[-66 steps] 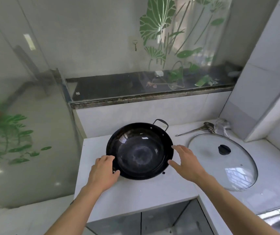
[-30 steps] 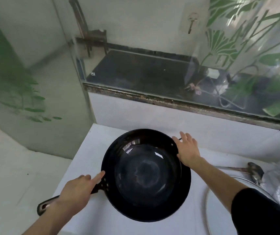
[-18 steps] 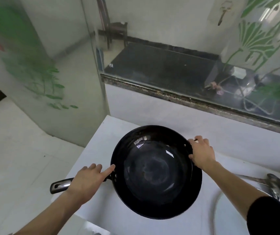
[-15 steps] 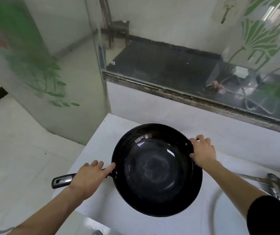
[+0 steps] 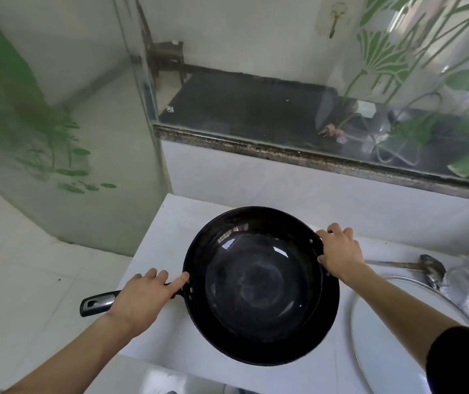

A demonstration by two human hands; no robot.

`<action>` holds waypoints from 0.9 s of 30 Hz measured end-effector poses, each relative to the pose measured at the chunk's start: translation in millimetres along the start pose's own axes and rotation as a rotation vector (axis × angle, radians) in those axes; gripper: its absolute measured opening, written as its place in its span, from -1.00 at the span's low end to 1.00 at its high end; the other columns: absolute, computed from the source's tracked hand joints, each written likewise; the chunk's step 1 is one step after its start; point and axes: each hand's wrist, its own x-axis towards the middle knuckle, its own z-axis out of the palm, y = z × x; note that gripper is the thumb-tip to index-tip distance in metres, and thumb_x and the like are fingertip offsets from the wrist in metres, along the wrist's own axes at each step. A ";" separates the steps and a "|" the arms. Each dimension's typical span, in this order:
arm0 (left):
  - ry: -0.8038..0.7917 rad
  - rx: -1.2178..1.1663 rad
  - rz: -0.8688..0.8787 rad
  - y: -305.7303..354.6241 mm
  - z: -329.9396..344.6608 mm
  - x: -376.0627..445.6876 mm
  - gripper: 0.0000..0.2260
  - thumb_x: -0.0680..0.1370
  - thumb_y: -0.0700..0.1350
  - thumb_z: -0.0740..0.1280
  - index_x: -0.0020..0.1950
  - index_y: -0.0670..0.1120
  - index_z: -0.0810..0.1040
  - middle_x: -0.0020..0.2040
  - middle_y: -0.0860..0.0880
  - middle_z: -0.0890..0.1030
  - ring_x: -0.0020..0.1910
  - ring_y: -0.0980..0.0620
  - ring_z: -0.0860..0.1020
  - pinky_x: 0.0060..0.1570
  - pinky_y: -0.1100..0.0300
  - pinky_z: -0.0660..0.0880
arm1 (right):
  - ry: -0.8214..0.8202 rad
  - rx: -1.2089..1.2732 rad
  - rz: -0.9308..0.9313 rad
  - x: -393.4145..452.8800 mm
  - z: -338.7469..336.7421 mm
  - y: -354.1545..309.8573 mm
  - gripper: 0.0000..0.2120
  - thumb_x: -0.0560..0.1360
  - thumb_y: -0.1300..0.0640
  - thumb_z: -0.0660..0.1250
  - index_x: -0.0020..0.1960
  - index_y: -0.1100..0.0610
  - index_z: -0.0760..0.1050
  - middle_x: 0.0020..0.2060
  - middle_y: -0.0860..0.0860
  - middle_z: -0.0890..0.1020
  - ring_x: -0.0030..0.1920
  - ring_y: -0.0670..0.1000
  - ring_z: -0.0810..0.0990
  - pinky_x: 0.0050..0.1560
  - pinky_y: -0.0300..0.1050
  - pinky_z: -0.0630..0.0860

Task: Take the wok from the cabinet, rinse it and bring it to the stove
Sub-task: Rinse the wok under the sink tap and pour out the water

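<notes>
Head view: left hand fingers grip the wok handle, right hand fingers seemingly clamp its rim; no legible writing.

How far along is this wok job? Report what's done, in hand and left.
Done: the wok is out of the cabinet, on the white counter. In hand: left hand grips its long handle, right hand its far rim. Rinsing cannot be confirmed; no stove is visible.

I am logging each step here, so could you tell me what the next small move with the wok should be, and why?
Probably let go. The wok seems to rest on the white counter, the left hand around its long handle, the right hand gripping the far rim. No burner is visible, so whether this is the stove is unclear.
</notes>
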 end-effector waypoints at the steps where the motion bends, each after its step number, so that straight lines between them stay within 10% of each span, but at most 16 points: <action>1: -0.004 -0.005 0.012 -3.3 -1.7 0.4 -0.10 0.25 -0.38 -0.02 0.53 0.14 -0.16 0.16 -0.05 0.44 0.08 -0.10 0.43 -0.14 0.10 0.30 | 0.002 0.001 0.013 -7.0 -0.2 0.6 -0.52 0.45 0.03 0.42 0.32 0.02 0.38 0.23 0.06 0.35 0.18 0.15 0.35 0.08 0.01 0.50; 9: 0.104 -0.010 0.201 -34.5 -10.4 3.4 -0.09 0.28 -0.42 0.07 0.50 0.19 -0.16 0.12 -0.04 0.46 0.06 -0.11 0.42 -0.09 0.09 0.35 | 0.046 0.041 0.236 -92.6 -14.0 -4.0 -0.52 0.43 0.06 0.44 0.30 0.04 0.42 0.22 0.07 0.39 0.21 0.18 0.36 0.09 0.05 0.52; 14: 0.374 0.088 0.377 -58.5 -7.9 14.8 -0.09 0.05 -0.43 0.14 0.36 0.11 0.38 -0.32 -0.02 0.46 -0.37 -0.08 0.43 -0.50 0.12 0.38 | 0.086 0.099 0.423 -164.4 -22.8 -15.8 -0.58 0.40 0.15 0.38 0.26 0.04 0.46 0.18 0.07 0.41 0.18 0.20 0.37 0.04 0.10 0.51; 27: 0.451 0.106 0.708 5.9 -55.4 21.2 -0.13 0.24 -0.37 -0.05 0.49 0.22 0.22 -0.09 0.00 0.50 -0.08 -0.08 0.47 -0.23 0.07 0.41 | 0.181 0.137 0.825 -352.9 -25.1 -11.5 -0.54 0.36 0.14 0.43 0.23 0.14 0.41 0.17 0.11 0.47 0.15 0.20 0.40 -0.07 0.04 0.52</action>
